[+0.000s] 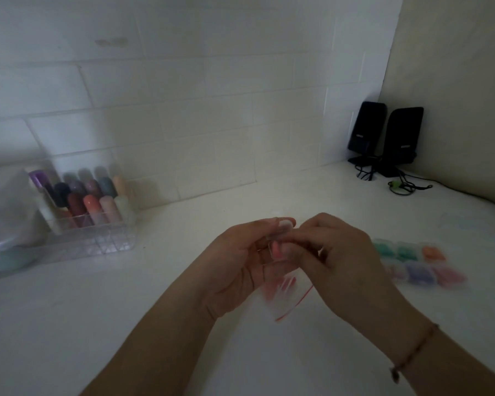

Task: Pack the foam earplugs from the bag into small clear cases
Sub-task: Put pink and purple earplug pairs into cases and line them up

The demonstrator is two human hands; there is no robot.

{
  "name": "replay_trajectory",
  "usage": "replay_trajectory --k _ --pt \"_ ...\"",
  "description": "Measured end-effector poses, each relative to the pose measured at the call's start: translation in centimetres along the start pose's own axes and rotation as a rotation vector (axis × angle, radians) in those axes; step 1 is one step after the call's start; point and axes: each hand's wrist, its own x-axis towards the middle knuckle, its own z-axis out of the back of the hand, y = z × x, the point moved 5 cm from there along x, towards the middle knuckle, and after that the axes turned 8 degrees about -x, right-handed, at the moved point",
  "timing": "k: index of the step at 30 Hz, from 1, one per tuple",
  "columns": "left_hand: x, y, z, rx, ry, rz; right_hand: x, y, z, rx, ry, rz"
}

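Both hands meet above the white counter in the middle of the blurred head view. My left hand (240,261) holds a small clear case (280,232) between thumb and fingers. My right hand (340,258) pinches a pink foam earplug (276,248) at that case. A clear zip bag with a red seal strip (286,295) hangs below the hands, with pink earplugs showing inside; which hand holds it I cannot tell. To the right on the counter lie several small clear cases (415,261) with green, orange, purple and pink earplugs inside.
A clear organizer (89,212) with coloured bottles stands at the back left against the tiled wall, with blurred containers (6,224) beside it. Two black speakers (386,138) and their cables (403,187) occupy the back right corner.
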Motion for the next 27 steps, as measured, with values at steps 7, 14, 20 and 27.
replay_trajectory --k 7,14,20,27 --pt "0.1 0.0 0.2 0.015 -0.007 -0.01 -0.2 -0.6 1.0 0.142 -0.007 -0.198" --pt "-0.1 -0.1 -0.2 0.117 0.115 -0.113 0.1 -1.8 2.2 0.186 -0.039 -0.304" --pt "-1.2 -0.4 -2.1 0.634 0.191 -0.474 -0.4 -0.4 1.7 0.108 0.086 -0.194" --pt "-0.7 1.0 -1.8 1.382 0.136 -0.777 -0.1 -2.9 7.3 0.366 -0.101 -0.392"
